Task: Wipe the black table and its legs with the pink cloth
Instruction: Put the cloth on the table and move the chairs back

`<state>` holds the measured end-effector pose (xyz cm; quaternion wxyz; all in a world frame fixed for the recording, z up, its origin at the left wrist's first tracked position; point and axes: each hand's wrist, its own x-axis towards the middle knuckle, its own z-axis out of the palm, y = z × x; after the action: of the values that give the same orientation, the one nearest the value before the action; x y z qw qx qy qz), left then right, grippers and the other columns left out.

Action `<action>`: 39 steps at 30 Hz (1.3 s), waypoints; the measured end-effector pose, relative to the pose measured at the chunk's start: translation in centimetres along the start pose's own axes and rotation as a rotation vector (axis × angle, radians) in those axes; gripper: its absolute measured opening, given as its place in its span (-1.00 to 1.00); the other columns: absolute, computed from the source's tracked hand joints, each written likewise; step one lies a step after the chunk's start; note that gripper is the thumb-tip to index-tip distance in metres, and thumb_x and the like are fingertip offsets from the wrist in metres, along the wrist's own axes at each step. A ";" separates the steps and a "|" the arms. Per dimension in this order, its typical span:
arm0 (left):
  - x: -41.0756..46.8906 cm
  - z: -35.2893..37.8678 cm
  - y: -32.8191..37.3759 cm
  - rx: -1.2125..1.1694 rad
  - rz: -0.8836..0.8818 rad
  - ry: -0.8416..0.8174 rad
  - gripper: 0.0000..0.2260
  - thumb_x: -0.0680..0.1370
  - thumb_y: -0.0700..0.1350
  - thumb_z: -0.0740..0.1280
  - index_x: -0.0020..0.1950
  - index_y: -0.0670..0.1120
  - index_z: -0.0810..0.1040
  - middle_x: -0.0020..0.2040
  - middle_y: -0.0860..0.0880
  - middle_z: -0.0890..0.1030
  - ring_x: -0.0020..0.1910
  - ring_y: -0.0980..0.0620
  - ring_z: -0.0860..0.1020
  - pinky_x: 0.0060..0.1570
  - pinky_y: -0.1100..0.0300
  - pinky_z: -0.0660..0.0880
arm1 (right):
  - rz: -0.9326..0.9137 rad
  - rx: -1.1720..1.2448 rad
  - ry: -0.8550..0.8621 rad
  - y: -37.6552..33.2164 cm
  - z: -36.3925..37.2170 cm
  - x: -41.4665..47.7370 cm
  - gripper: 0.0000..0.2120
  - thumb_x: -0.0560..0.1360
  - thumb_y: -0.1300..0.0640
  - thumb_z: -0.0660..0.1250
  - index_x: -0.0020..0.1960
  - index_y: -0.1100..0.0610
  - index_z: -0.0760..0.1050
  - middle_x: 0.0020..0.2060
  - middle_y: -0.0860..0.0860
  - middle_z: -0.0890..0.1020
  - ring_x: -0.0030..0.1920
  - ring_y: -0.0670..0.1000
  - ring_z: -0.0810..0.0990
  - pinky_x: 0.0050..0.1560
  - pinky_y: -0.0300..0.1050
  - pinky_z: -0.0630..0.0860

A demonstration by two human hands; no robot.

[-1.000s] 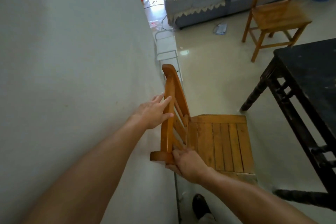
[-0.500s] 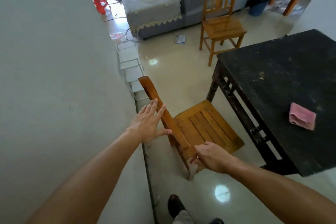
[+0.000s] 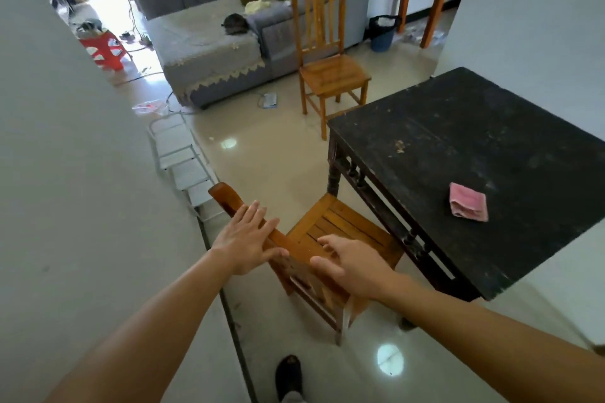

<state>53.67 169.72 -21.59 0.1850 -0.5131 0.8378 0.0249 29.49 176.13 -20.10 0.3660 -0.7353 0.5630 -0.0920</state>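
Note:
The black table (image 3: 458, 147) stands at the right, its dark carved legs (image 3: 334, 173) showing along the near side. A folded pink cloth (image 3: 468, 204) lies on the tabletop, untouched. Both hands are well left of it, over a low wooden chair (image 3: 340, 229) beside the wall. My left hand (image 3: 245, 242) hovers with straight spread fingers at the chair's top rail. My right hand (image 3: 350, 262) is above the chair back with relaxed fingers, holding nothing.
A white wall (image 3: 82, 173) fills the left side. A second wooden chair (image 3: 327, 72) stands beyond the table's far corner. Behind it are a grey sofa (image 3: 209, 52), a red stool (image 3: 104, 49) and a dark bin (image 3: 383, 33). My shoe (image 3: 288, 373) is on the glossy floor.
Both hands have let go of the low chair, which now stands by the wall. My view has swung right, bringing the table and pink cloth into sight.

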 end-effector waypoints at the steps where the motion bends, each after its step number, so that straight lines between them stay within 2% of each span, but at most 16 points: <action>1: 0.6 -0.1 -0.4 0.022 0.029 -0.005 -0.10 0.36 0.54 -0.30 0.55 0.06 0.05 0.56 -0.12 0.09 0.55 -0.15 -0.06 0.48 -0.12 -0.21 | 0.037 -0.038 -0.084 -0.9 0.6 0.4 -0.39 0.54 -0.27 0.20 0.49 -0.01 0.23 0.26 -0.06 0.54 0.22 -0.05 0.53 0.21 -0.05 0.51; 2: 1.3 -0.1 -0.7 0.031 0.058 -0.003 -0.10 0.36 0.55 -0.27 0.54 0.05 0.08 0.55 -0.10 0.14 0.54 -0.15 0.00 0.49 -0.14 -0.18 | 0.089 -0.066 -0.150 -1.5 1.2 0.9 -0.34 0.53 -0.29 0.19 0.51 0.00 0.17 0.29 -0.03 0.52 0.25 0.00 0.52 0.22 -0.01 0.50; 4: 2.3 0.0 -1.2 0.024 0.132 0.010 -0.10 0.35 0.56 -0.24 0.52 0.06 0.13 0.50 -0.07 0.23 0.51 -0.13 0.09 0.49 -0.16 -0.16 | 0.213 -0.055 -0.218 -1.8 1.8 1.6 -0.43 0.54 -0.27 0.19 0.44 -0.02 0.25 0.17 -0.02 0.57 0.13 0.02 0.58 0.12 0.00 0.56; 6: 3.4 0.2 -1.7 -0.005 0.203 0.031 -0.11 0.35 0.57 -0.21 0.50 0.07 0.18 0.46 -0.05 0.29 0.49 -0.12 0.14 0.47 -0.15 -0.18 | 0.290 -0.006 -0.233 -1.6 2.0 2.2 -0.69 0.56 -0.24 0.19 0.13 -0.06 0.42 -0.06 -0.05 0.59 -0.08 -0.03 0.61 0.01 -0.02 0.60; 7: 4.0 0.2 -1.8 -0.017 0.227 0.041 -0.13 0.37 0.57 -0.18 0.49 0.07 0.21 0.46 -0.05 0.30 0.48 -0.12 0.15 0.46 -0.14 -0.20 | 0.313 0.007 -0.229 -1.4 2.1 2.6 -0.75 0.56 -0.24 0.18 0.00 -0.08 0.42 -0.13 -0.06 0.59 -0.13 -0.03 0.61 -0.01 -0.02 0.61; 9: 5.8 -0.4 -2.2 -0.018 0.254 0.052 -0.19 0.41 0.55 -0.10 0.49 0.07 0.21 0.47 -0.06 0.29 0.49 -0.14 0.14 0.45 -0.15 -0.20 | 0.347 0.019 -0.211 -1.0 1.6 3.4 -0.76 0.55 -0.25 0.18 -0.07 -0.10 0.41 -0.16 -0.05 0.59 -0.15 -0.03 0.60 -0.02 -0.03 0.60; 13: 9.9 -2.0 -2.8 -0.011 0.351 0.069 -0.19 0.43 0.54 -0.10 0.48 0.04 0.22 0.45 -0.06 0.30 0.48 -0.13 0.15 0.46 -0.18 -0.16 | 0.433 0.084 -0.171 -0.5 -0.3 5.1 -0.76 0.58 -0.21 0.17 0.06 -0.07 0.43 -0.10 -0.05 0.59 -0.10 -0.04 0.60 0.02 -0.02 0.60; 15: 12.0 -2.7 -2.9 0.000 0.399 0.081 -0.20 0.43 0.53 -0.09 0.46 0.03 0.25 0.43 -0.06 0.33 0.46 -0.12 0.18 0.46 -0.18 -0.14 | 0.490 0.047 -0.129 -0.4 -0.7 5.8 -0.75 0.58 -0.22 0.16 0.06 -0.07 0.42 -0.11 -0.06 0.58 -0.12 -0.05 0.60 0.01 -0.04 0.60; 20: 17.0 -4.6 -2.5 0.028 0.470 0.067 -0.20 0.43 0.51 -0.11 0.49 0.02 0.21 0.46 -0.08 0.30 0.48 -0.14 0.17 0.48 -0.19 -0.10 | 0.599 -0.228 0.163 -0.3 -0.6 7.1 -0.74 0.61 -0.21 0.07 -0.03 -0.05 0.36 -0.19 -0.08 0.52 -0.22 -0.07 0.51 -0.14 -0.12 0.52; 24: 20.9 -6.6 -1.7 0.076 0.499 0.049 -0.18 0.42 0.50 -0.13 0.51 0.01 0.18 0.50 -0.10 0.25 0.51 -0.16 0.12 0.48 -0.21 -0.05 | 0.608 -0.242 0.314 0.8 -2.8 8.1 -0.72 0.59 -0.25 0.09 -0.04 -0.07 0.39 -0.21 -0.12 0.51 -0.23 -0.12 0.49 -0.23 -0.21 0.45; 26: 22.3 -7.4 -0.9 0.095 0.508 0.033 -0.18 0.43 0.48 -0.14 0.52 0.00 0.17 0.52 -0.11 0.21 0.52 -0.17 0.09 0.48 -0.22 -0.06 | 0.630 -0.212 0.318 2.0 -4.1 8.3 -0.70 0.56 -0.29 0.11 -0.04 -0.08 0.41 -0.23 -0.13 0.51 -0.27 -0.15 0.48 -0.28 -0.25 0.42; 30: 25.0 -8.3 0.9 0.048 0.508 0.027 -0.19 0.43 0.49 -0.11 0.50 0.00 0.20 0.51 -0.12 0.22 0.52 -0.19 0.07 0.47 -0.23 -0.06 | 0.673 -0.172 0.326 4.7 -6.5 8.8 -0.66 0.52 -0.33 0.16 0.05 -0.10 0.46 -0.15 -0.14 0.58 -0.19 -0.13 0.54 -0.13 -0.20 0.55; 35: 28.2 -9.6 2.9 -0.019 0.522 0.013 -0.21 0.44 0.48 -0.07 0.48 -0.01 0.24 0.49 -0.11 0.25 0.50 -0.18 0.11 0.47 -0.22 -0.02 | 0.731 -0.125 0.317 8.0 -9.6 9.7 -0.66 0.48 -0.36 0.20 0.03 -0.13 0.47 -0.19 -0.16 0.57 -0.21 -0.14 0.55 -0.12 -0.19 0.57; 37: 29.8 -10.1 3.3 -0.014 0.522 0.004 -0.17 0.41 0.51 -0.09 0.50 0.01 0.21 0.50 -0.10 0.25 0.50 -0.17 0.12 0.46 -0.21 -0.01 | 0.741 -0.133 0.297 8.9 -10.7 10.3 -0.69 0.48 -0.34 0.23 0.00 -0.13 0.46 -0.19 -0.16 0.57 -0.21 -0.13 0.55 -0.13 -0.19 0.56; 39: 31.3 -10.6 3.4 0.008 0.546 -0.022 -0.16 0.40 0.53 0.00 0.53 0.04 0.14 0.50 -0.08 0.24 0.50 -0.16 0.12 0.46 -0.20 0.01 | 0.752 -0.163 0.249 9.6 -11.7 10.9 -0.77 0.50 -0.25 0.29 -0.04 -0.10 0.46 -0.19 -0.14 0.56 -0.20 -0.13 0.55 -0.11 -0.16 0.56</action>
<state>35.05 142.27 -22.73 0.1825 -0.2670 0.9432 0.0762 19.61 160.34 -20.97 0.2439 -0.4879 0.8381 0.0050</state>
